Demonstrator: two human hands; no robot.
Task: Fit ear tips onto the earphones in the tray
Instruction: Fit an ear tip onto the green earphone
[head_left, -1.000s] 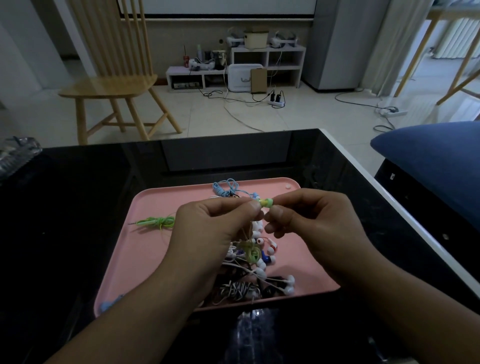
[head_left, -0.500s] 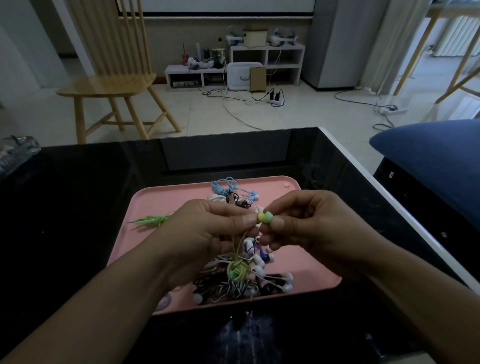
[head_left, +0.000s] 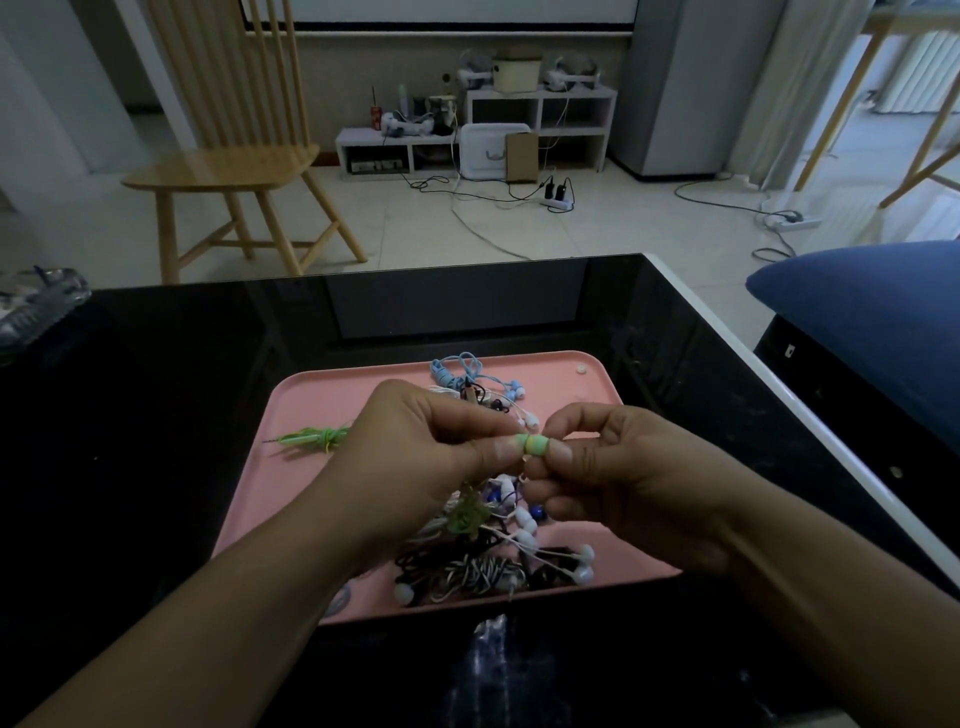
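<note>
Over the pink tray (head_left: 311, 405) I hold a green earphone (head_left: 523, 443) and a green ear tip (head_left: 538, 446) pressed together. My left hand (head_left: 415, 457) pinches the earphone body between thumb and fingers. My right hand (head_left: 618, 467) pinches the ear tip at the earphone's end. The earphone's green cable hangs down to a coiled green bundle (head_left: 467, 517) under my left hand. A tangle of white, black, striped and blue earphones (head_left: 498, 566) lies in the tray below my hands. A light-blue earphone set (head_left: 462, 371) rests at the tray's far edge.
The tray sits on a glossy black table (head_left: 156, 389) with a white right edge. A green cable bundle (head_left: 311, 438) lies at the tray's left. A clear plastic bag (head_left: 488, 660) lies in front of the tray. A wooden chair (head_left: 228, 166) stands beyond the table, a blue cushion (head_left: 872, 317) at right.
Both hands have stayed together over the tray. The ear tip now sits tighter against the earphone end, and the hanging green coil swung slightly.
</note>
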